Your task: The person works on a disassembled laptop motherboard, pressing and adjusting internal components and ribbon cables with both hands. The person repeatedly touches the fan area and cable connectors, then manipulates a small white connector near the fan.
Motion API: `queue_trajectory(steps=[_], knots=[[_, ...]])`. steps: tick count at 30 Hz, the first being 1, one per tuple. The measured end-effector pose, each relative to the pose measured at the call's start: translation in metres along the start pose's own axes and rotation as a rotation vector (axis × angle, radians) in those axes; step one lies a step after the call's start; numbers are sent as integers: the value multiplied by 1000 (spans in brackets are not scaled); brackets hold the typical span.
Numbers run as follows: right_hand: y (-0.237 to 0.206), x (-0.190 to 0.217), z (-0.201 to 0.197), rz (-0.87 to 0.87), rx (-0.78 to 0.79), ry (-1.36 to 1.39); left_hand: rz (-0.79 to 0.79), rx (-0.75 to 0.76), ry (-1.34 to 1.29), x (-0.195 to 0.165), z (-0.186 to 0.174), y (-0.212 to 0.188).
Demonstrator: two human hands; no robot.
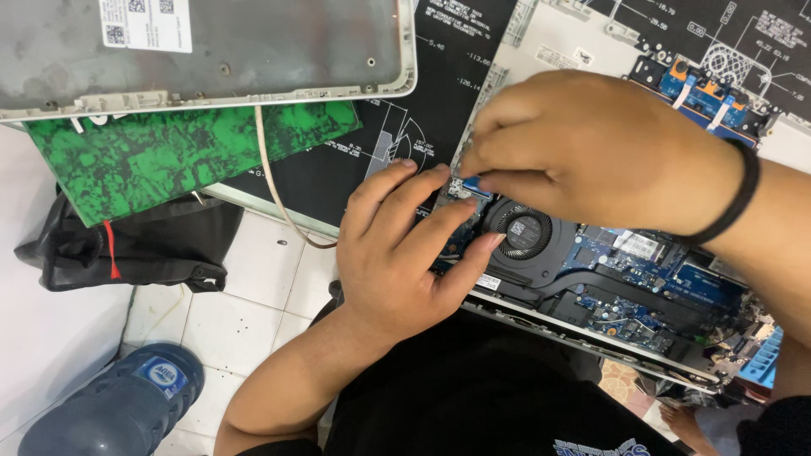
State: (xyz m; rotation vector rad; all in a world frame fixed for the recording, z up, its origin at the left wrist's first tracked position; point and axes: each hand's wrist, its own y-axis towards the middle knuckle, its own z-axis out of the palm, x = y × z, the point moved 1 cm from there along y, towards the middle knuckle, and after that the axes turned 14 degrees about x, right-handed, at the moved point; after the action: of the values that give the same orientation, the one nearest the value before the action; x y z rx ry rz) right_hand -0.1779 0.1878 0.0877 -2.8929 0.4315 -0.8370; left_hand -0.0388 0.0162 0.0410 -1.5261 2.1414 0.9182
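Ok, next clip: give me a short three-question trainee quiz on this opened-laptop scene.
1. True or false: the cooling fan inside the opened laptop is covered by a hand.
2. Multiple choice: what lies on the tiled floor at lower left? A) a screwdriver B) a water bottle C) a phone
3. Fill in: the right hand wears a black ____ at the wrist.

Key
1. False. The fan shows between the left hand and the right hand; both hands' fingertips meet at a small blue connector beside it.
2. B
3. Band
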Motion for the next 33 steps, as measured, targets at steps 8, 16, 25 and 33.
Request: queue_trajectory(steps=[8, 16, 25, 33], knots=[[-5, -2, -1, -67, 11, -38, -2, -31, -4, 0, 0, 0], [-9, 1, -4, -143, -71, -45, 22, -72, -39, 4, 3, -2], [-6, -5, -3, -162, -54, 2, 3, -69, -32, 3, 2, -1], [-6, -7, -1, -133, -43, -7, 4, -67, -33, 4, 3, -1]])
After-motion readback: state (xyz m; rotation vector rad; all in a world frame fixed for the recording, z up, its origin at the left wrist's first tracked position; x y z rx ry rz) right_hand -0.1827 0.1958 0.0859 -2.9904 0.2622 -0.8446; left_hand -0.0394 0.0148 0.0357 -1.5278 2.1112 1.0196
